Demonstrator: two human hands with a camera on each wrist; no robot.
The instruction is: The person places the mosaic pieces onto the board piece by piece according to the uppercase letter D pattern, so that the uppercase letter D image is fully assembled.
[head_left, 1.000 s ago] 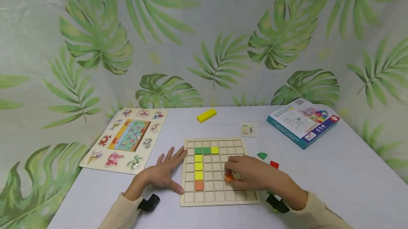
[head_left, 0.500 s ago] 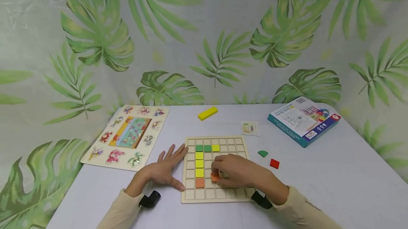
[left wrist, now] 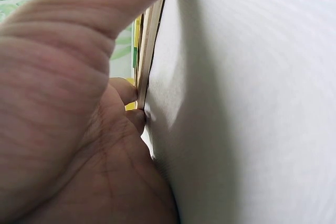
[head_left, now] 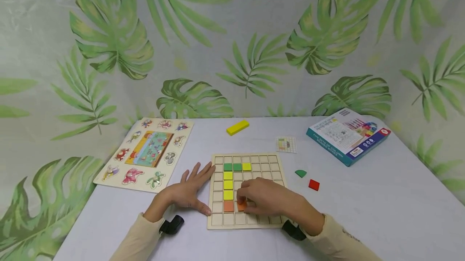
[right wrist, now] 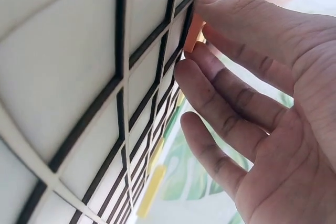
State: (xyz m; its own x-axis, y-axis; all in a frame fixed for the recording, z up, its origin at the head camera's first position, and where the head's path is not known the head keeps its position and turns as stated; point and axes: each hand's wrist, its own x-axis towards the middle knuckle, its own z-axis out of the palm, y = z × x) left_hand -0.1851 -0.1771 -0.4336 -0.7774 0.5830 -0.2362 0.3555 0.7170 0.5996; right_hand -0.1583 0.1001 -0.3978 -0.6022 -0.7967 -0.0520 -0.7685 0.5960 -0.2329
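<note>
A wooden grid board (head_left: 250,220) lies on the white table. Its second column bears several yellow tiles (head_left: 228,185) and one orange tile (head_left: 228,206); two green tiles (head_left: 232,167) and a yellow one form a row at the top. My right hand (head_left: 267,197) pinches another orange tile (right wrist: 194,31) between thumb and fingers, right at the cell beside the placed orange one. My left hand (head_left: 190,190) lies spread along the board's left edge, its fingertips and thumb touching that edge. In the left wrist view, the thumb and palm of the left hand (left wrist: 63,103) cover much of the board.
Right of the board lie a green quarter-round piece (head_left: 300,173) and a red square tile (head_left: 314,184). A pattern card (head_left: 286,144) and a yellow bar (head_left: 237,127) lie behind it. A sea-animal puzzle board (head_left: 139,182) lies at left, a flat box (head_left: 346,137) at back right.
My right hand has moved left across the board, carrying the orange tile to the cell beside the other orange one. The left hand stays at the board's edge.
</note>
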